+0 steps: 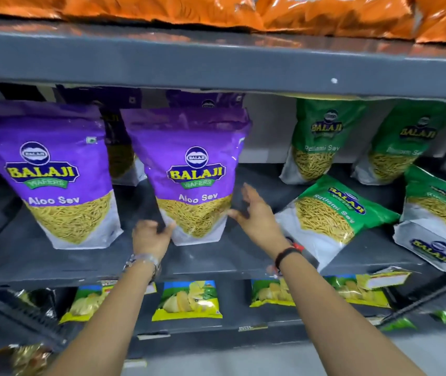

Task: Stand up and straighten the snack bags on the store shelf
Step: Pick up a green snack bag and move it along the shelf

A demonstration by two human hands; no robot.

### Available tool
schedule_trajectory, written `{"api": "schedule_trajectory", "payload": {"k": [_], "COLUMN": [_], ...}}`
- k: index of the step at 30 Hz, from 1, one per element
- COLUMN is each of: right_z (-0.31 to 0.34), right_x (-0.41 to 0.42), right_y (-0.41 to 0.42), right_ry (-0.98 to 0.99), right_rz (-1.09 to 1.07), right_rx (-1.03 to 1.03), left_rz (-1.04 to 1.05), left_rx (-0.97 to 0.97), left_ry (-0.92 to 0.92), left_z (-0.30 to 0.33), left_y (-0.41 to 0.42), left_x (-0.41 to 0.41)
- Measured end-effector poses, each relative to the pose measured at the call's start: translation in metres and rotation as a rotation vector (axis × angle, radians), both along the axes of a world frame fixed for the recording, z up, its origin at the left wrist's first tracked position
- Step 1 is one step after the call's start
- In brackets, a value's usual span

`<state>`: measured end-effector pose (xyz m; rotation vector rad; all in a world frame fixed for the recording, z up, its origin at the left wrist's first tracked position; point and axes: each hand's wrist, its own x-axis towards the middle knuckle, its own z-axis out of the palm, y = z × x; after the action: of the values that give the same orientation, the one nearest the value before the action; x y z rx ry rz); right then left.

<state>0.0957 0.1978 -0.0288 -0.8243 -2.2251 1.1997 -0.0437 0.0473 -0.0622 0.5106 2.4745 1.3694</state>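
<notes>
Left grip [150, 237] and right grip [254, 213] open-fingered, flanking upright purple bag [193, 172]

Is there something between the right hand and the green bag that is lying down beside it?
Nothing visible. The right hand is open beside the purple bag; only bare shelf separates it from the fallen green bag.

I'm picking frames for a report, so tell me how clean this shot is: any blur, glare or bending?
Head view: shelf edge bows, a wide-angle bend. Right hand smeared by motion, left hand softer too. Middle purple bag print reads sharp; green bags at right look softer. Glare streaks on the orange bags on the top shelf. Lower shelf yellow bags dimmer, in shade.
</notes>
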Motion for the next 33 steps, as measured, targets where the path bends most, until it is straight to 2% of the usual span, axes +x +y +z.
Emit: {"api": "schedule_trajectory", "payload": {"k": [2, 4, 6, 8, 10, 12, 16, 19, 24, 29, 33], "right_z": [0.009, 0.015, 0.015, 0.01, 0.003, -0.003, -0.013, -0.025, -0.027, -0.026, -0.023], "right_x": [0.026, 0.059, 0.096, 0.124, 0.143, 0.153, 0.154, 0.151, 0.159, 0.187, 0.214], "right_y": [0.006, 0.015, 0.027, 0.042, 0.056, 0.066, 0.072, 0.081, 0.082, 0.068, 0.048], "right_ry": [0.074, 0.118, 0.103, 0.028, -0.083, -0.117, 0.099, 0.225, 0.25, 0.217, 0.249], "right_rz": [-0.115, -0.292, -0.48, -0.625, -0.735, -0.767, -0.639, -0.554, -0.44, -0.293, -0.193], "right_rx": [0.074, 0.138, 0.169, 0.133, 0.01, -0.228, -0.811, -1.004, -0.992, -0.9, -0.789], "left_rz": [-0.184, -0.412, -0.59, -0.64, -0.595, -0.569, -0.594, -0.711, -0.74, -0.781, -0.865], "left_rx": [-0.219, -0.289, -0.205, -0.043, 0.078, 0.097, -0.079, -0.213, -0.317, -0.235, -0.16], "left_ry": [-0.03, -0.092, -0.101, -0.092, -0.083, -0.059, -0.086, -0.188, -0.208, -0.504, -0.623], "left_z": [0.005, 0.006, 0.011, 0.019, 0.027, 0.031, 0.027, 0.024, 0.031, 0.029, 0.022], "left_y": [-0.005, 0.004, 0.027, 0.06, 0.097, 0.13, 0.178, 0.197, 0.193, 0.159, 0.12], "left_x": [0.031, 0.062, 0.088, 0.104, 0.113, 0.117, 0.112, 0.111, 0.107, 0.121, 0.14]}}
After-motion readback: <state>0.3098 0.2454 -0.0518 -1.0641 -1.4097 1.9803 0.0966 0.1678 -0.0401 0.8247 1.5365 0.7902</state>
